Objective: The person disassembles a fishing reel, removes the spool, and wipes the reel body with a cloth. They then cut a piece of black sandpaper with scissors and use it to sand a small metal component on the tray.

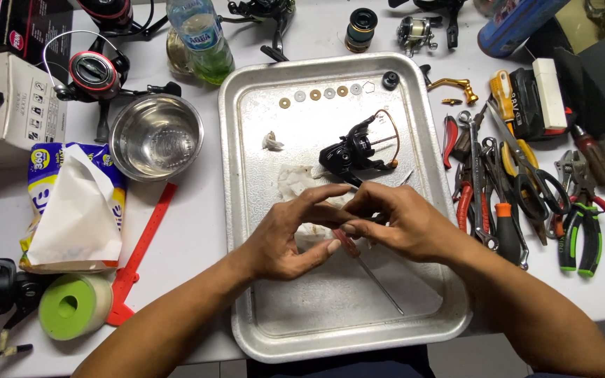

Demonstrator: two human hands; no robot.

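Observation:
Both hands meet over the middle of a metal tray [246, 126]. My left hand [288, 234] has its fingers curled, fingertips touching the red handle of a thin screwdriver [379, 280] whose shaft points toward the tray's near right. My right hand [400, 220] pinches something small at its fingertips; I cannot tell what. Just beyond the hands lies a black fishing reel body [351, 150] with a copper bail wire, beside crumpled white tissue [295, 178]. Several small washers [320, 93] sit in a row at the tray's far side.
Pliers, scissors, wrenches and screwdrivers [519, 189] lie right of the tray. A steel bowl [155, 136], tissue pack [71, 206], red strap [141, 252], tape roll [71, 306] and other reels [96, 73] are on the left. A bottle [201, 38] stands behind.

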